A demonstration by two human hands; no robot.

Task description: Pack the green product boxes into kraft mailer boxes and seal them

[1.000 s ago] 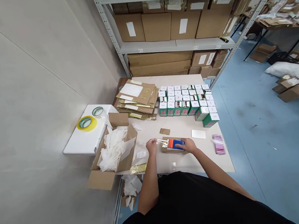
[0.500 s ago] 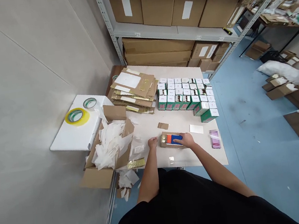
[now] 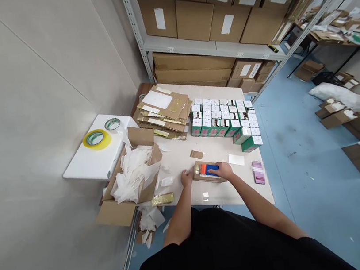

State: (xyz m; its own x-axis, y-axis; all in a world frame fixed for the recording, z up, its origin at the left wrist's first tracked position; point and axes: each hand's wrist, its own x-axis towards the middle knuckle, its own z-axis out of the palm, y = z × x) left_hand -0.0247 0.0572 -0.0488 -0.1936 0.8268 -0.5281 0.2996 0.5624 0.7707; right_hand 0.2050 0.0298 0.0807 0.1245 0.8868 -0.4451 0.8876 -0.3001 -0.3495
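Note:
In front of me a small cardboard box [image 3: 218, 179] lies on the table, with clear tape across its left end. My right hand [image 3: 224, 170] is closed around a flat blue tool with an orange end [image 3: 211, 169], resting on top of the box. My left hand [image 3: 186, 178] is at the box's left end, fingers curled in; whether it touches the box or pinches something small is unclear. A loose cardboard scrap [image 3: 196, 154] lies just beyond the box. To its right is a white card [image 3: 236, 159].
Rows of green-and-white boxes [image 3: 225, 119] stand at the back right, beside stacked flattened cardboard [image 3: 163, 110]. A carton of white paper scraps [image 3: 135, 172] sits left, near tape rolls [image 3: 96, 139]. A purple phone-like item [image 3: 258, 172] lies right. Loaded shelving [image 3: 188, 50] rises behind.
My left hand has shifted slightly right and down, closer to the box's left end. The right hand stays on the blue tool. The whole view has tilted slightly.

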